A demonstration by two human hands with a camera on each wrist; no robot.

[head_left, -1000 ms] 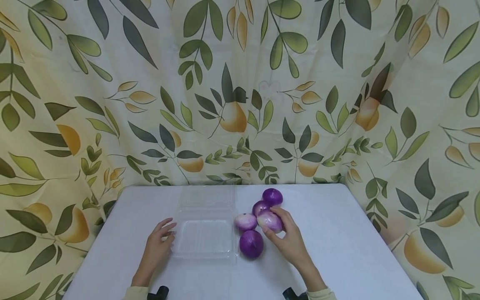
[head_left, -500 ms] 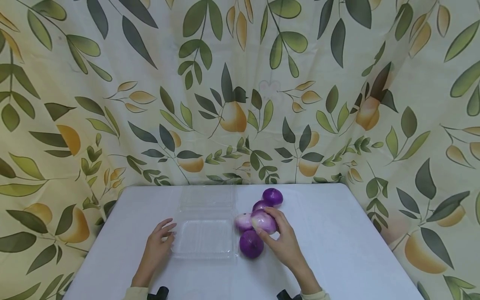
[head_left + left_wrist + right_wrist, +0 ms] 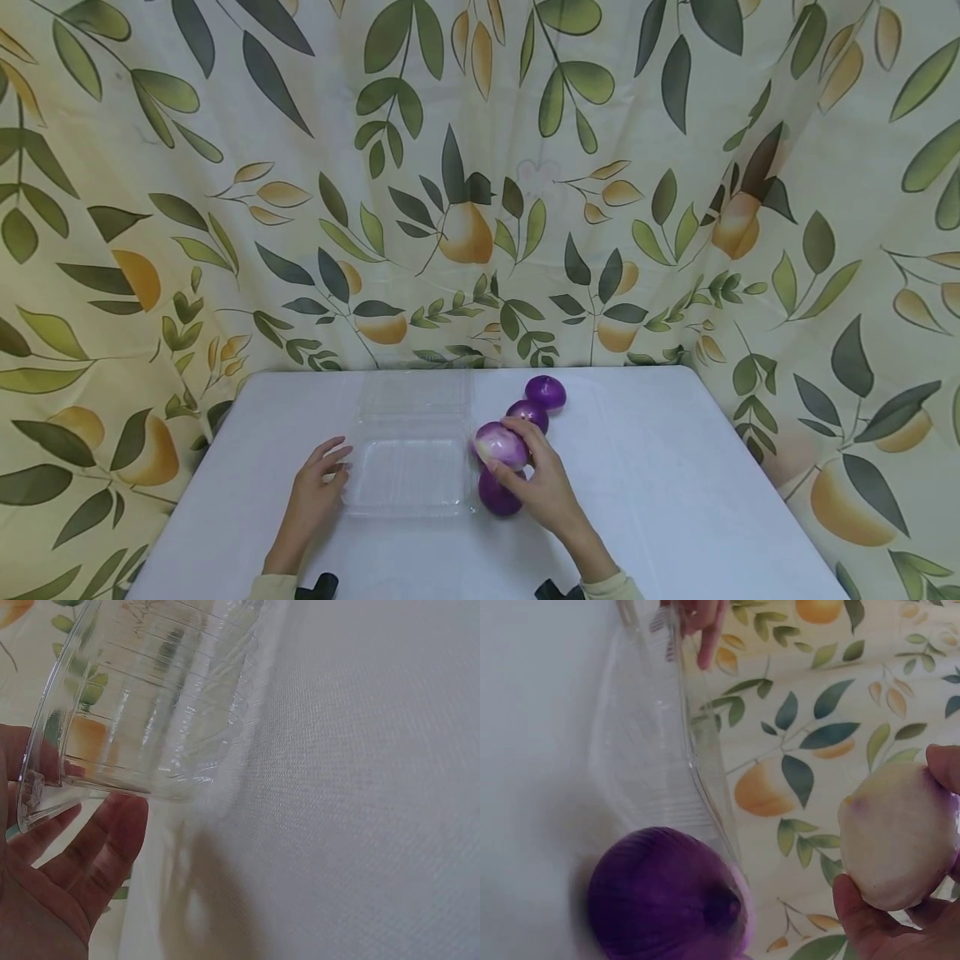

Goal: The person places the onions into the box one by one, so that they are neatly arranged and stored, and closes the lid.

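While aloft, onion [image 3: 501, 445] nearer container [image 3: 412, 473].

The light here is dim and diffuse; glare streaks the clear plastic container [image 3: 180, 742], a soft-edged shadow falls beside the left hand [image 3: 71, 877] on the surface [image 3: 360, 795], and the right wrist view looks murky.

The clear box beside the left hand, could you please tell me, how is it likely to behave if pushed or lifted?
The clear box is probably light and easy to shove, as its plastic looks thin and see-through. Its ribbed walls suggest it would keep its shape, though a squeeze might flex them. The glossy surface may feel slippery.
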